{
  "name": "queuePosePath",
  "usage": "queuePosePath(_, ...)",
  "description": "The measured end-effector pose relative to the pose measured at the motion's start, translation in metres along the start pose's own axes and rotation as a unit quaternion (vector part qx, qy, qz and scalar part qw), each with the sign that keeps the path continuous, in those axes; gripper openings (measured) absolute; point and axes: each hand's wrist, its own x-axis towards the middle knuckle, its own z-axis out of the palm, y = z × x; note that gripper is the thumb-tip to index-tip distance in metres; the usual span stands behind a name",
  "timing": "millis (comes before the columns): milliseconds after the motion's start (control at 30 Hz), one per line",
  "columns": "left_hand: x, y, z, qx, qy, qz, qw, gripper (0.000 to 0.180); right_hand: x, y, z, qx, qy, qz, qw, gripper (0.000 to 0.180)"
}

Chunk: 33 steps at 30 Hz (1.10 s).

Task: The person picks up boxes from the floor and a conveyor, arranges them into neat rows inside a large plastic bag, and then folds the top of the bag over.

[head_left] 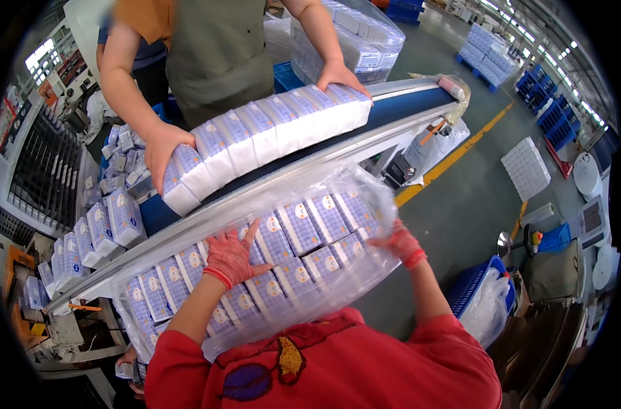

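Your left hand is resting with fingers wide over the packs, which are lying in two rows inside the clear bag, beside the conveyor. Your right hand is touching the bag's right end; whether it's gripping film, I cannot tell. Pressing lightly and evenly should be keeping those rows square.

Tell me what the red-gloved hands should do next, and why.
Perhaps the right hand should straighten the clear plastic bag: its loose end wrinkles past the blue-checked tissue packs, near that hand, while the left hand lies spread over them.
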Motion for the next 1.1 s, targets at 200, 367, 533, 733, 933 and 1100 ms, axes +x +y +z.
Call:
queuePosePath(200,0.016,0.017,0.031,-0.048,0.183,0.019,0.982,0.086,-0.003,-0.054,0.041,-0.341,-0.017,0.065,0.938,0.052)
queuePosePath(367,0.005,0.003,0.037,-0.053,0.187,0.038,0.980,0.075,0.013,-0.024,0.017,-0.174,0.100,0.009,0.980,0.034)
queuePosePath(533,-0.030,-0.031,0.035,-0.023,0.133,0.053,0.989,0.063,-0.027,-0.063,-0.028,0.359,0.023,-0.028,0.933,0.031)
queuePosePath(733,-0.110,-0.140,0.036,0.023,0.252,-0.139,0.957,0.059,-0.052,-0.108,-0.079,0.264,0.112,-0.107,0.952,0.024)
queuePosePath(933,-0.159,-0.230,0.057,-0.341,0.269,-0.311,0.845,0.062,-0.060,-0.176,-0.006,-0.172,0.252,-0.400,0.864,0.028)
queuePosePath(1100,-0.188,-0.246,0.086,-0.438,0.106,-0.383,0.807,0.050,-0.040,-0.226,0.127,-0.531,-0.425,-0.202,0.705,0.055)
